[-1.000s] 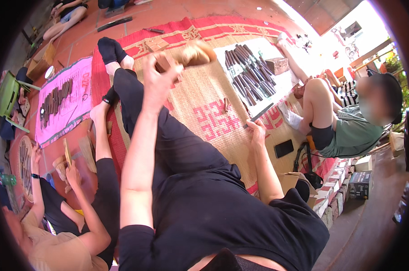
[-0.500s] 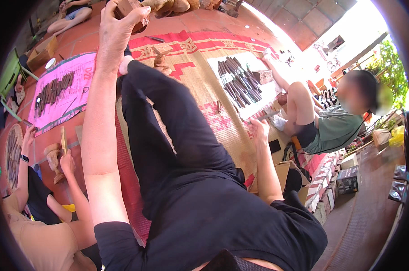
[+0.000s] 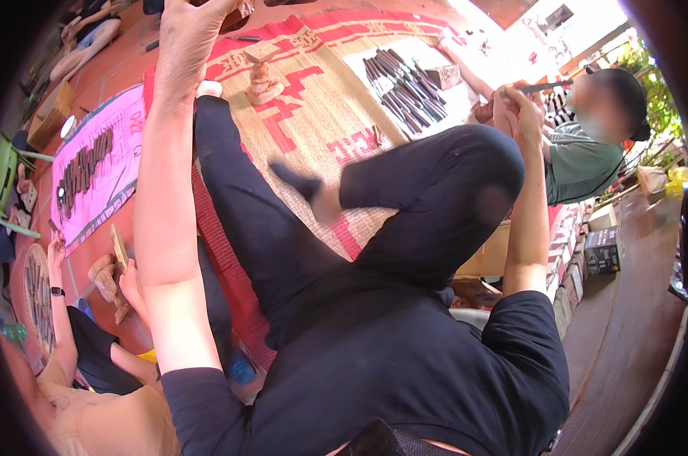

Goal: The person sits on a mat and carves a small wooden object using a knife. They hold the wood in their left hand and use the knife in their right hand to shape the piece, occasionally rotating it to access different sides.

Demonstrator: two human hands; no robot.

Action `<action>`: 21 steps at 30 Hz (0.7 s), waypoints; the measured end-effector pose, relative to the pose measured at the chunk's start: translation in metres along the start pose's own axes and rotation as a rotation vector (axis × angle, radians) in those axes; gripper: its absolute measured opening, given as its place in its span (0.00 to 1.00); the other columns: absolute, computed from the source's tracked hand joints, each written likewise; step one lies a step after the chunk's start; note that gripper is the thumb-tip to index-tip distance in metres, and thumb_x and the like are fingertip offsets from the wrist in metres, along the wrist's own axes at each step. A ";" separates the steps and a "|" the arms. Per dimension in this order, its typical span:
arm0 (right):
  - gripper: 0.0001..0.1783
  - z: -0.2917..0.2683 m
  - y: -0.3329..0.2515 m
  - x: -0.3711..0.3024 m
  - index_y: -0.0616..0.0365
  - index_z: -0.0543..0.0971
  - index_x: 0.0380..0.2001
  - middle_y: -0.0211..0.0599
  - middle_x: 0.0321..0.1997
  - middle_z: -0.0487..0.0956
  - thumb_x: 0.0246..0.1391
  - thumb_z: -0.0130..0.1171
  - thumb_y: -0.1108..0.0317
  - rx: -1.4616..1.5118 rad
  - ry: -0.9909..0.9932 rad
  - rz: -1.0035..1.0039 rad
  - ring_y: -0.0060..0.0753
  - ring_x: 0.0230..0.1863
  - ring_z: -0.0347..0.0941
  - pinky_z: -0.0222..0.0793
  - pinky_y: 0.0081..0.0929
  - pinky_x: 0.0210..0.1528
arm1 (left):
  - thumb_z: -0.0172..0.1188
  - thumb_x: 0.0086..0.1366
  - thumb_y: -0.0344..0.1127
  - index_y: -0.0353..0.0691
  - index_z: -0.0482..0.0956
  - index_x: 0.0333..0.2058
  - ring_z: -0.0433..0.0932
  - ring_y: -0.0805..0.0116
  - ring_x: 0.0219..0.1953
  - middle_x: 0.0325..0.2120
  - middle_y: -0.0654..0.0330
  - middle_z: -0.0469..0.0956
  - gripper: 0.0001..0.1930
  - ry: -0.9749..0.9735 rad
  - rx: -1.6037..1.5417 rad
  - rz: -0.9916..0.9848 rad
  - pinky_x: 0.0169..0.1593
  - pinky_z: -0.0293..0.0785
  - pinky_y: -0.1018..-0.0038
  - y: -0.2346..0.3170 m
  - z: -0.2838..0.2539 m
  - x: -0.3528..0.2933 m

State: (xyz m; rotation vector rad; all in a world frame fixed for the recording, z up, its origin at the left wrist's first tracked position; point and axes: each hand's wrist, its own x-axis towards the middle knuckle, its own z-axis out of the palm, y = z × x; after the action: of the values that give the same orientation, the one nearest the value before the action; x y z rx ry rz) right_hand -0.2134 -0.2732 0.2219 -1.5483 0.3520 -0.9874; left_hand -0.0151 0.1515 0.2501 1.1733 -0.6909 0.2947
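Note:
My left arm is stretched far forward, and my left hand [image 3: 186, 42] is closed around a brown wooden piece [image 3: 237, 18] that the upper edge of the picture partly cuts off. Raised beside my bent right knee, my right hand [image 3: 523, 112] grips a slim dark hand tool [image 3: 545, 87], perhaps a chisel, which points to the right. Between my hands, a small pale wooden carving [image 3: 263, 82] stands on the woven straw mat [image 3: 313, 114] with red patterns.
A white sheet [image 3: 357, 67] with rows of dark-handled tools [image 3: 405, 91] and a wooden block [image 3: 444, 76] lies ahead right. Close on the right sits a person in green [image 3: 587, 161]. At left are a pink sheet [image 3: 125, 129] with tools and another person in tan [image 3: 116, 422].
My right hand has risen with the tool from low over the mat to beside my knee. My right leg has bent up and its foot swung inward. The left hand sits higher in the picture.

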 end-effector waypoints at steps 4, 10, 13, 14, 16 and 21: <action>0.12 -0.025 0.005 0.014 0.60 0.76 0.37 0.33 0.28 0.78 0.47 0.61 0.79 -0.170 -0.022 0.020 0.21 0.26 0.74 0.69 0.14 0.28 | 0.65 0.50 0.30 0.40 0.71 0.39 0.72 0.77 0.28 0.28 0.65 0.71 0.17 -0.021 0.005 -0.035 0.30 0.69 0.80 -0.019 0.032 -0.004; 0.09 -0.042 0.026 0.030 0.60 0.78 0.35 0.32 0.27 0.78 0.48 0.63 0.76 -0.062 0.029 0.028 0.21 0.27 0.75 0.69 0.13 0.27 | 0.66 0.49 0.32 0.40 0.69 0.44 0.73 0.74 0.32 0.32 0.64 0.71 0.23 -0.213 0.212 -0.160 0.36 0.74 0.77 -0.012 0.062 -0.012; 0.10 -0.044 0.047 0.045 0.63 0.78 0.36 0.34 0.29 0.79 0.48 0.63 0.75 -0.050 0.017 0.001 0.22 0.28 0.75 0.69 0.13 0.30 | 0.66 0.48 0.32 0.39 0.70 0.44 0.73 0.72 0.37 0.35 0.62 0.70 0.23 -0.300 0.386 -0.151 0.38 0.73 0.75 -0.002 0.074 -0.009; 0.10 -0.040 0.053 0.053 0.63 0.78 0.36 0.34 0.30 0.79 0.49 0.63 0.75 -0.059 0.010 -0.003 0.22 0.29 0.75 0.69 0.13 0.30 | 0.66 0.48 0.32 0.39 0.70 0.44 0.73 0.72 0.38 0.36 0.62 0.70 0.24 -0.329 0.423 -0.156 0.38 0.73 0.75 0.003 0.079 -0.006; 0.10 -0.024 0.062 0.064 0.64 0.78 0.37 0.35 0.32 0.78 0.49 0.63 0.75 -0.040 -0.046 -0.026 0.24 0.31 0.75 0.70 0.16 0.35 | 0.67 0.47 0.33 0.39 0.70 0.45 0.72 0.71 0.41 0.40 0.60 0.68 0.24 -0.421 0.675 0.024 0.39 0.72 0.76 0.009 0.079 -0.001; 0.11 0.012 0.085 0.087 0.61 0.79 0.38 0.33 0.34 0.81 0.50 0.64 0.71 -0.023 -0.229 -0.106 0.20 0.33 0.75 0.71 0.17 0.38 | 0.66 0.48 0.33 0.37 0.68 0.47 0.73 0.75 0.31 0.33 0.62 0.74 0.26 -0.456 0.572 -0.181 0.34 0.72 0.78 0.039 0.103 -0.008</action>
State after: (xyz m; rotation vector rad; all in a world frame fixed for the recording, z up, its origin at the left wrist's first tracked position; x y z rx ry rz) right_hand -0.1271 -0.3478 0.1776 -1.6954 0.1221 -0.8776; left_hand -0.0783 0.0729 0.2963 1.8709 -0.9204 0.0652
